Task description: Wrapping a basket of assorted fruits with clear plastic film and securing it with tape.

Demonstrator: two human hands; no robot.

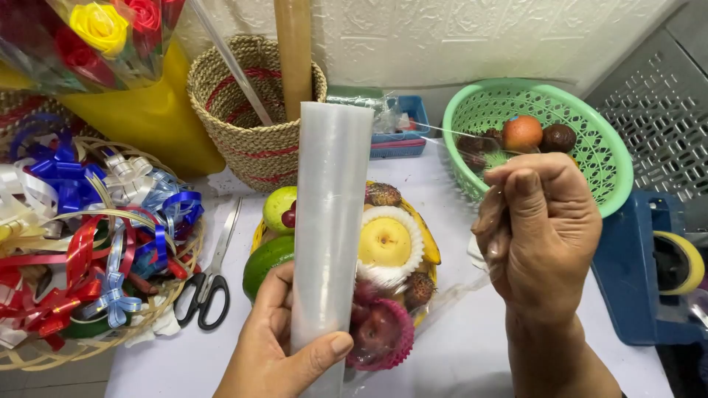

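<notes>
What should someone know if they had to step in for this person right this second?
Left hand: grips a roll of clear wrap, held upright.
Right hand: closed in a fist, pinching the loose sheet pulled off the roll.
Fruit basket: on the white table behind the roll, under the stretched film.
Done: film pulled out across the fruit.
Left: the basket is not wrapped all round, and the film is uncut. Scissors lie to the left beside the ribbon bows.

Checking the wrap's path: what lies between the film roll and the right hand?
In the head view, the fruit basket lies between roll and right hand.
</notes>
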